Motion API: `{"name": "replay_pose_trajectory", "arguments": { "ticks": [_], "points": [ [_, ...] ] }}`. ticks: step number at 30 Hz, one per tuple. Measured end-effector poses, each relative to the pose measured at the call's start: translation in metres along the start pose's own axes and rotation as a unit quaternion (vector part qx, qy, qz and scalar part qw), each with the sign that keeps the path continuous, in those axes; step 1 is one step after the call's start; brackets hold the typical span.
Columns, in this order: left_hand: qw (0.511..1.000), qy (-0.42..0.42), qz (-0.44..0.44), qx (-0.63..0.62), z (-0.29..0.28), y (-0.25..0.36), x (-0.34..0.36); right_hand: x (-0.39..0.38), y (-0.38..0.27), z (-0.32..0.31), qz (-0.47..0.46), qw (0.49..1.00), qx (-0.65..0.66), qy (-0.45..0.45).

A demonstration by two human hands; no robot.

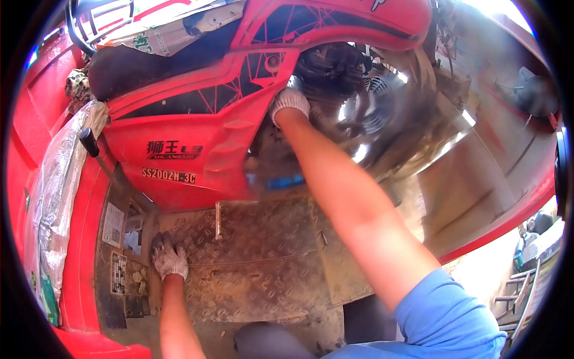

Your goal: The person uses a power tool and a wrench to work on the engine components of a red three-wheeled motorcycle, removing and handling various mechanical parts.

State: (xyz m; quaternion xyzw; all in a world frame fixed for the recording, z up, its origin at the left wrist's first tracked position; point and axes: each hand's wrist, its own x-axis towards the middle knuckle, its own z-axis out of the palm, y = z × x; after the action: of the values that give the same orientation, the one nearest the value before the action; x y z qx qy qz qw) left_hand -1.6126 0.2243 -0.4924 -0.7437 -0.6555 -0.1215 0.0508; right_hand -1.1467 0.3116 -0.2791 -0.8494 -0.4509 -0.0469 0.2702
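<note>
My left hand [170, 257], in a knitted glove with dark fingertips, rests on the left side of the muddy metal footboard [251, 269]. Its fingers are spread and nothing is in them. My right arm stretches up to the red motor tricycle body [197, 143]. The gloved right hand [290, 105] is at the rear edge of that red side panel, close to the dark engine [335, 69]. Its fingers go in behind the panel and machinery, so what they touch is hidden. Parts of the engine area look smeared by motion.
A lever with a black knob [89, 142] rises left of the footboard. Beyond it, clear plastic sheeting [60, 179] covers a red side. The black seat [137, 72] lies above the panel. A curved metal guard [502, 137] stands at right, with a ladder-like frame [519, 293] below.
</note>
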Motion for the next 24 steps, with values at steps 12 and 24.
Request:
{"name": "replay_pose_trajectory", "arguments": {
  "ticks": [12,24],
  "points": [
    [0.997,0.064,0.035,-0.01,0.016,-0.011,0.002,0.006,0.002,-0.001,-0.044,0.995,-0.079,-0.051],
    [0.997,0.068,0.034,-0.001,0.017,-0.011,0.001,0.004,0.002,-0.002,-0.039,0.998,-0.04,-0.002]
  ]
}}
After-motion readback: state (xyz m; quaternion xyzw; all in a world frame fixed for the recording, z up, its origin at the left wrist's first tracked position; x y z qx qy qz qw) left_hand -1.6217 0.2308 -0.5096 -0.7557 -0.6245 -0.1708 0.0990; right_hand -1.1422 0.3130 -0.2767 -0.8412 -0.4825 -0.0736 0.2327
